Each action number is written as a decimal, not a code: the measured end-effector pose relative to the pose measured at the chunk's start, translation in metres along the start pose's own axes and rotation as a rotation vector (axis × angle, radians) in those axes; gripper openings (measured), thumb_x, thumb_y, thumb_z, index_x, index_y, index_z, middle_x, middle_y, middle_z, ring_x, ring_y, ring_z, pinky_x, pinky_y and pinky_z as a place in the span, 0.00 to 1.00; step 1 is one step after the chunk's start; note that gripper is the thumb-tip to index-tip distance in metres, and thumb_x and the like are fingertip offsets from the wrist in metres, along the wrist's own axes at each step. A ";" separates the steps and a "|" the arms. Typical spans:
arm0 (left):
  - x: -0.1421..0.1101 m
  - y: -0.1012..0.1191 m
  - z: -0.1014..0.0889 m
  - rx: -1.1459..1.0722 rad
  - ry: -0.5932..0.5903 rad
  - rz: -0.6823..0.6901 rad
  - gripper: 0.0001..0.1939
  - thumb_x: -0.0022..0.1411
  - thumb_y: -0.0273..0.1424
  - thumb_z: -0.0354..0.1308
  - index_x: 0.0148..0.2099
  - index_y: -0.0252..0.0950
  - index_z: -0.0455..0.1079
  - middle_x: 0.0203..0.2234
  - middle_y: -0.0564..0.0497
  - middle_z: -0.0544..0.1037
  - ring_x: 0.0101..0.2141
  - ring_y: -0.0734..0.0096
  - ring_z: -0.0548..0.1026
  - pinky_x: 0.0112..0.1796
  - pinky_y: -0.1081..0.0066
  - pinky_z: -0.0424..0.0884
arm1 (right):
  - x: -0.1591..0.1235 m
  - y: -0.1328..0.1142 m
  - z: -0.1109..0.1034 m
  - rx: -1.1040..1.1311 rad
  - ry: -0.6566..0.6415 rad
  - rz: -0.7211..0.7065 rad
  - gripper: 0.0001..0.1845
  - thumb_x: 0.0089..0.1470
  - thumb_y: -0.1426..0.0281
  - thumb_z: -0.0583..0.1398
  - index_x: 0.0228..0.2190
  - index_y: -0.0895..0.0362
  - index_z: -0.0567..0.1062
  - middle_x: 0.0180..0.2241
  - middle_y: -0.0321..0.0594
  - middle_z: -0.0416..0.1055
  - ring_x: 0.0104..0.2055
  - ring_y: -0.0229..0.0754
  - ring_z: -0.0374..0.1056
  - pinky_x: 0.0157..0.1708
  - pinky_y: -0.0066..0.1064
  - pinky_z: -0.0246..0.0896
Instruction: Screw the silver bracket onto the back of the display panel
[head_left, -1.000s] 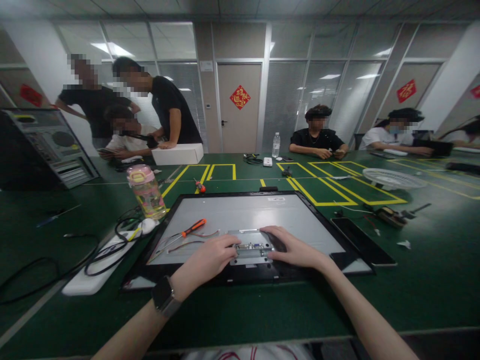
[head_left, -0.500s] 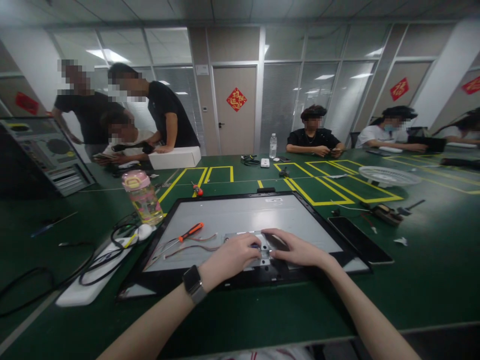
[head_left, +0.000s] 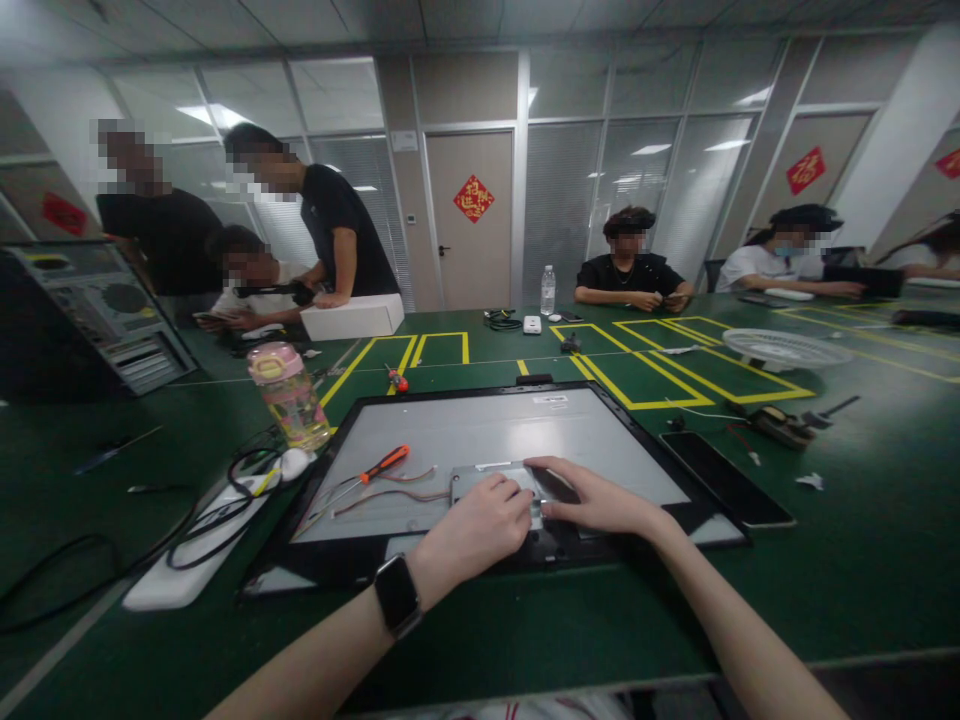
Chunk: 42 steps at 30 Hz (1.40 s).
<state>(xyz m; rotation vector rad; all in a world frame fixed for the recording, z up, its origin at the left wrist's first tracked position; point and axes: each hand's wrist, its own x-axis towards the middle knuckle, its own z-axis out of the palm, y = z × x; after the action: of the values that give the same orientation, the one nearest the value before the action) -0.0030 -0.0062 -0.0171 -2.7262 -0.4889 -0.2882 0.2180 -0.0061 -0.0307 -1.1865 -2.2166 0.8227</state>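
Note:
A display panel (head_left: 600, 430) with a grey back and a black frame lies flat on the green table. On its near half sits a silver metal plate (head_left: 469, 482), partly covered by my hands. My left hand (head_left: 480, 525), wearing a smartwatch, is closed over the plate, fingertips bent down near its right part; what they pinch is hidden. My right hand (head_left: 600, 497) holds the plate's right side, index finger along the top edge and thumb lower down. An orange-and-black screwdriver (head_left: 384, 465) rests on the panel at the left, beside thin wires (head_left: 390, 497).
Left of the panel are a white power strip (head_left: 180, 575) with black cables and a pink-lidded bottle (head_left: 289, 400). A black phone (head_left: 727, 480) lies at the right. Farther off are a small red tool (head_left: 398, 381), a white box (head_left: 352, 317) and several people around the table.
My left hand has turned and shifted slightly right and down, its fingers now more curled over the plate. My right hand stays nearly still. The view has shifted slightly.

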 end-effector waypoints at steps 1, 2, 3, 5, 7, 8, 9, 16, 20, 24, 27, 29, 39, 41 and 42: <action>-0.003 -0.002 -0.002 -0.029 0.011 -0.029 0.04 0.63 0.22 0.54 0.40 0.32 0.69 0.35 0.46 0.75 0.39 0.62 0.73 0.41 0.64 0.68 | 0.000 0.000 0.000 0.001 -0.003 0.004 0.33 0.52 0.62 0.61 0.58 0.56 0.61 0.60 0.48 0.60 0.61 0.50 0.56 0.61 0.45 0.48; -0.007 -0.007 -0.006 -0.079 0.024 -0.054 0.06 0.63 0.23 0.54 0.43 0.34 0.69 0.38 0.47 0.75 0.39 0.63 0.73 0.43 0.65 0.68 | 0.000 0.000 0.000 0.005 -0.004 0.004 0.34 0.52 0.62 0.61 0.58 0.56 0.61 0.60 0.47 0.59 0.61 0.50 0.56 0.62 0.45 0.48; -0.012 -0.015 -0.010 -0.109 0.044 -0.137 0.08 0.65 0.25 0.52 0.46 0.35 0.68 0.42 0.47 0.75 0.41 0.64 0.73 0.44 0.65 0.68 | -0.001 0.000 0.000 0.013 -0.005 0.006 0.34 0.52 0.61 0.61 0.58 0.55 0.61 0.60 0.47 0.59 0.61 0.50 0.56 0.62 0.46 0.48; -0.027 -0.037 -0.020 -0.078 0.088 -0.441 0.11 0.66 0.26 0.49 0.49 0.35 0.68 0.45 0.44 0.74 0.44 0.63 0.73 0.45 0.65 0.69 | -0.001 0.000 -0.001 0.023 -0.005 0.016 0.34 0.52 0.60 0.61 0.58 0.54 0.61 0.60 0.46 0.59 0.61 0.51 0.56 0.62 0.46 0.47; -0.048 -0.061 -0.029 0.051 -0.015 -0.746 0.11 0.67 0.27 0.48 0.45 0.30 0.70 0.43 0.39 0.74 0.43 0.58 0.74 0.43 0.63 0.70 | -0.002 -0.002 -0.002 0.027 -0.004 0.036 0.35 0.52 0.58 0.61 0.58 0.53 0.61 0.61 0.46 0.59 0.61 0.51 0.55 0.62 0.47 0.47; -0.058 -0.071 -0.031 0.112 -0.111 -0.864 0.12 0.66 0.27 0.48 0.41 0.29 0.71 0.39 0.38 0.75 0.41 0.55 0.75 0.41 0.62 0.71 | -0.002 -0.003 -0.003 0.028 -0.003 0.051 0.35 0.52 0.58 0.61 0.58 0.53 0.61 0.61 0.46 0.58 0.62 0.51 0.55 0.62 0.47 0.47; -0.068 -0.079 -0.032 0.156 -0.198 -0.967 0.13 0.66 0.27 0.47 0.38 0.27 0.72 0.36 0.37 0.75 0.40 0.53 0.76 0.39 0.61 0.71 | -0.002 -0.004 -0.003 0.029 0.000 0.067 0.34 0.52 0.58 0.61 0.58 0.53 0.61 0.61 0.46 0.58 0.62 0.52 0.55 0.61 0.47 0.48; -0.091 -0.085 -0.029 0.083 -0.281 -1.043 0.12 0.65 0.28 0.49 0.36 0.28 0.72 0.34 0.37 0.76 0.38 0.53 0.77 0.37 0.64 0.71 | 0.008 -0.014 0.000 0.055 0.201 0.100 0.25 0.56 0.58 0.57 0.52 0.54 0.68 0.52 0.48 0.70 0.52 0.51 0.67 0.54 0.49 0.59; -0.058 -0.067 -0.038 0.003 0.056 -1.077 0.13 0.68 0.28 0.43 0.44 0.29 0.68 0.36 0.39 0.76 0.36 0.59 0.76 0.36 0.67 0.69 | 0.022 -0.022 0.012 0.263 0.428 0.055 0.23 0.53 0.55 0.58 0.47 0.54 0.72 0.49 0.48 0.72 0.51 0.51 0.69 0.54 0.49 0.61; -0.014 -0.031 -0.031 -0.599 0.279 -0.806 0.11 0.67 0.34 0.47 0.45 0.36 0.68 0.28 0.51 0.76 0.28 0.68 0.75 0.29 0.72 0.66 | 0.033 -0.040 0.030 0.714 0.429 -0.008 0.31 0.50 0.54 0.61 0.53 0.53 0.66 0.46 0.46 0.75 0.49 0.49 0.71 0.53 0.49 0.62; 0.010 -0.009 -0.016 -0.836 0.334 -0.794 0.09 0.65 0.35 0.51 0.41 0.36 0.67 0.24 0.54 0.74 0.24 0.72 0.72 0.24 0.75 0.62 | 0.034 -0.048 0.037 0.878 0.490 0.027 0.34 0.46 0.57 0.65 0.53 0.53 0.65 0.42 0.45 0.77 0.45 0.49 0.74 0.50 0.49 0.65; 0.016 -0.003 -0.009 -0.977 0.352 -0.785 0.10 0.64 0.37 0.53 0.41 0.35 0.66 0.22 0.55 0.73 0.23 0.72 0.71 0.23 0.76 0.61 | 0.032 -0.047 0.035 0.940 0.544 0.061 0.33 0.44 0.59 0.67 0.51 0.54 0.67 0.38 0.44 0.78 0.42 0.50 0.75 0.47 0.48 0.68; -0.009 -0.012 -0.003 -0.759 0.249 -0.364 0.07 0.64 0.27 0.54 0.36 0.36 0.74 0.39 0.50 0.75 0.40 0.71 0.73 0.43 0.71 0.68 | 0.009 -0.006 -0.019 1.022 1.048 0.077 0.24 0.40 0.63 0.70 0.39 0.51 0.69 0.33 0.35 0.78 0.30 0.43 0.75 0.37 0.44 0.74; -0.010 -0.010 0.001 -0.662 0.190 -0.320 0.07 0.63 0.25 0.55 0.36 0.36 0.74 0.41 0.49 0.74 0.42 0.70 0.72 0.43 0.70 0.68 | 0.006 -0.002 -0.022 1.009 1.106 0.097 0.25 0.39 0.63 0.70 0.39 0.52 0.69 0.31 0.34 0.77 0.29 0.42 0.75 0.35 0.41 0.74; -0.009 -0.009 0.003 -0.613 0.169 -0.301 0.07 0.63 0.25 0.55 0.35 0.36 0.74 0.40 0.50 0.73 0.42 0.69 0.71 0.44 0.69 0.68 | 0.005 -0.003 -0.022 0.996 1.117 0.105 0.25 0.39 0.63 0.70 0.39 0.52 0.69 0.31 0.34 0.77 0.28 0.41 0.75 0.34 0.40 0.74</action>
<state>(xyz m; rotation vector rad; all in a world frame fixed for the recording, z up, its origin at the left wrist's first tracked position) -0.0144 0.0001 -0.0195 -3.1546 -0.8841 -0.8650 0.2283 0.0033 -0.0130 -0.8634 -0.6766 0.8214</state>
